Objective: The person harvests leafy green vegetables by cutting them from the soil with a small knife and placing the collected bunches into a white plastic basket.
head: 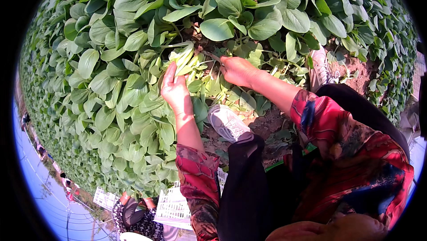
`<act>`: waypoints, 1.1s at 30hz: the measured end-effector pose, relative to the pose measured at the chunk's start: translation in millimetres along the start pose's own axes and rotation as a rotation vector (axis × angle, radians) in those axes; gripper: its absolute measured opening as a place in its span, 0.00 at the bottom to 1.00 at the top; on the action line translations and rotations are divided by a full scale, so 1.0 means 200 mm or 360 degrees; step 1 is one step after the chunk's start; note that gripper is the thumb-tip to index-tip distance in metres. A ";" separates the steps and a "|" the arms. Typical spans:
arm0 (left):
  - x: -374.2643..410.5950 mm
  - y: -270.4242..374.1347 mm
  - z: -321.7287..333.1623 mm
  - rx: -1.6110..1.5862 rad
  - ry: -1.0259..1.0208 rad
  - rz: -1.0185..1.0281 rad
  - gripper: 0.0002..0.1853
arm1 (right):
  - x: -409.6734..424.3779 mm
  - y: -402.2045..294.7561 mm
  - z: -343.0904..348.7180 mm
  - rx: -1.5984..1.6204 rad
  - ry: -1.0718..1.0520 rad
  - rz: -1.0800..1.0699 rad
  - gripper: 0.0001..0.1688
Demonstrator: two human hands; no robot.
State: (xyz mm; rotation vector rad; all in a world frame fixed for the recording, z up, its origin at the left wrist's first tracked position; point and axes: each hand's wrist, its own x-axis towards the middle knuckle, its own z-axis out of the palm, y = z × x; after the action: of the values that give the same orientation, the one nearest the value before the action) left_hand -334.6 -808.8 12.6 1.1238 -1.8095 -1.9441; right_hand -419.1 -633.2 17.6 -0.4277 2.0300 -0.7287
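My left hand [176, 92] is closed around a small head of leafy greens [183, 57], which look like pak choi; its pale stems lie in the sunlight above my fingers. In my right hand [237, 71] is a thin, dull-coloured tool [210, 55], probably a knife, with its narrow end pointing left toward the pale stems. My fingers hide its handle. Whether its tip touches the stems cannot be made out. Loose and cut-looking leaves [217, 90] lie on the ground just below both hands.
Dense leafy plants [110, 67] surround me on the left and ahead. My shoes [228, 122] stand on bare soil [277, 124] among scattered leaves. White plastic crates [173, 206] stand at the lower left, beside another person [133, 211] reaching into the plants. More people appear along the far left edge.
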 end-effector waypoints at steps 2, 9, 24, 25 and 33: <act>0.01 0.00 -0.01 0.0012 -0.0001 0.0003 0.23 | 0.06 -0.05 0.00 -0.0090 -0.0129 0.0046 0.16; -0.03 0.12 -0.04 -0.0314 0.0025 -0.0293 0.22 | 0.09 0.04 0.01 -0.0068 -0.0036 -0.0089 0.16; -0.28 0.20 -0.09 -0.0119 -0.0342 0.0116 0.18 | -0.07 -0.31 0.02 0.2151 0.0373 -0.0085 0.27; -0.29 0.18 -0.10 -0.0099 -0.0366 0.0197 0.17 | -0.07 -0.32 0.01 0.2096 0.0318 -0.0060 0.25; -0.35 0.49 -0.16 0.0158 0.0018 0.0174 0.15 | 0.01 -0.30 -0.02 0.1955 0.0167 -0.0208 0.16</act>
State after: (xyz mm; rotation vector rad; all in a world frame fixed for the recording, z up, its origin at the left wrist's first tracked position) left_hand -297.1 -805.3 130.6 1.0391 -1.9378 -1.8013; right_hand -422.8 -678.2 57.2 0.2128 1.2868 -1.8882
